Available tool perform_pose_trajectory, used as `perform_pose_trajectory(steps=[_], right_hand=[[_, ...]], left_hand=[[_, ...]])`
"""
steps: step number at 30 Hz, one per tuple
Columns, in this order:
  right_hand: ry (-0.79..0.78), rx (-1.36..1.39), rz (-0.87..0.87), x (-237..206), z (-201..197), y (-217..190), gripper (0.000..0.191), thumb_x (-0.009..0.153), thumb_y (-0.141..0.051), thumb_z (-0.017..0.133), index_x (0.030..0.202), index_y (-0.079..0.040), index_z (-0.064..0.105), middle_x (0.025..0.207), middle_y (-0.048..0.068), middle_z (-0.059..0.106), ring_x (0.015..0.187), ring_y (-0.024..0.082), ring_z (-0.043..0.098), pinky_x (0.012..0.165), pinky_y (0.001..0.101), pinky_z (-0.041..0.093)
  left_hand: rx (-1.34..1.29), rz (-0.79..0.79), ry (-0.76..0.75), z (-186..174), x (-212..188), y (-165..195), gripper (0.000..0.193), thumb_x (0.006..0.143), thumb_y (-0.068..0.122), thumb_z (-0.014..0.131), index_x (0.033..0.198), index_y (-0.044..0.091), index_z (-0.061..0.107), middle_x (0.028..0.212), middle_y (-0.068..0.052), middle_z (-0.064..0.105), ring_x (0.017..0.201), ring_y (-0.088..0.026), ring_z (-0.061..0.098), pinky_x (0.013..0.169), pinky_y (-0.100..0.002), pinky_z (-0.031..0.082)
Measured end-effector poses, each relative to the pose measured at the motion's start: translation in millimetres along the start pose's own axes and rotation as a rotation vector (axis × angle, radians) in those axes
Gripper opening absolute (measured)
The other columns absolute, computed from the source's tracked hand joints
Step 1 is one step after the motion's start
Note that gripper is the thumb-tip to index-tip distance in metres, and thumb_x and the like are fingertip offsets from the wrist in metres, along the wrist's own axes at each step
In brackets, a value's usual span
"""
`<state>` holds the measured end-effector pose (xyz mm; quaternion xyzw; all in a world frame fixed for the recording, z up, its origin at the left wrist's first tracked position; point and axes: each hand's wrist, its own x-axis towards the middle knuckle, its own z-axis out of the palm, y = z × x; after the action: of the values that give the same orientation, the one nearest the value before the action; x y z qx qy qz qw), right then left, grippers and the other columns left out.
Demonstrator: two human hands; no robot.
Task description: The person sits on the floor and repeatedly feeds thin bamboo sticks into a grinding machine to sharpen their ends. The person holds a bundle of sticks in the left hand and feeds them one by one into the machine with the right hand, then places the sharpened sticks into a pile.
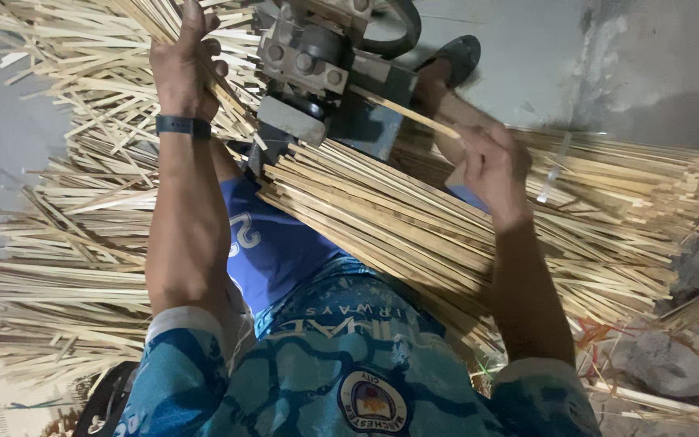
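no packages, signs or screens in view (one round crest patch [373, 402], blue and yellow, on the shirt)

We counted two hands, the left hand [181, 61] and the right hand [491, 166], one dark wristband [182, 126], one metal machine [325, 69], and one sandal [456, 55]. The bamboo strips [414, 226] lay in heaps too many to count.
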<state>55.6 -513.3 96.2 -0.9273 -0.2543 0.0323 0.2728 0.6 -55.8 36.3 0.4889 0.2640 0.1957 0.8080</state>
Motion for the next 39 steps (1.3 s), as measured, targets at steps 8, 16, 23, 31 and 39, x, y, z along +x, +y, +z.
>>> perform_pose_trajectory(steps=[8,16,23,31,39], right_hand=[[0.171,-0.102,-0.474,19,14,-59,0.027,0.094,-0.006,0.071,0.121,0.000,0.072,0.115,0.015,0.068,0.100,0.031,0.066,0.084,0.0461,0.054],[-0.369,0.105,0.116,-28,31,-22,0.014,0.093,-0.011,0.073,0.104,-0.002,0.077,0.104,0.017,0.074,0.091,0.030,0.072,0.083,0.0410,0.057],[-0.244,0.127,0.016,-31,7,5,0.013,0.098,-0.003,0.067,0.105,-0.003,0.078,0.096,0.013,0.077,0.080,0.023,0.073,0.079,0.0353,0.059],[-0.155,0.041,0.024,-22,-7,38,0.014,0.104,-0.006,0.062,0.108,-0.006,0.075,0.087,0.011,0.073,0.066,0.023,0.067,0.057,0.0347,0.056],[0.020,-0.062,-0.289,24,10,-4,0.016,0.107,-0.007,0.064,0.106,-0.014,0.078,0.105,0.010,0.077,0.089,0.022,0.074,0.073,0.0371,0.060]], left_hand=[[-0.030,-0.022,-0.065,13,-1,-3,0.048,0.093,0.033,0.087,0.123,0.006,0.060,0.107,-0.011,0.074,0.080,-0.014,0.064,0.058,-0.027,0.054],[-0.055,0.027,-0.133,13,-3,-2,0.024,0.103,0.029,0.075,0.107,0.008,0.066,0.096,-0.007,0.073,0.080,-0.014,0.064,0.057,-0.027,0.049],[-0.082,-0.007,-0.061,0,12,-6,0.022,0.109,0.023,0.074,0.102,0.004,0.066,0.094,-0.007,0.071,0.082,-0.016,0.065,0.063,-0.030,0.050],[-0.269,0.038,0.031,-22,25,18,0.022,0.101,0.025,0.072,0.096,0.006,0.061,0.080,-0.007,0.063,0.072,-0.020,0.065,0.062,-0.035,0.055],[0.022,0.100,-0.055,11,0,11,0.032,0.097,0.028,0.082,0.104,0.005,0.061,0.092,-0.011,0.073,0.064,-0.015,0.063,0.050,-0.028,0.053]])
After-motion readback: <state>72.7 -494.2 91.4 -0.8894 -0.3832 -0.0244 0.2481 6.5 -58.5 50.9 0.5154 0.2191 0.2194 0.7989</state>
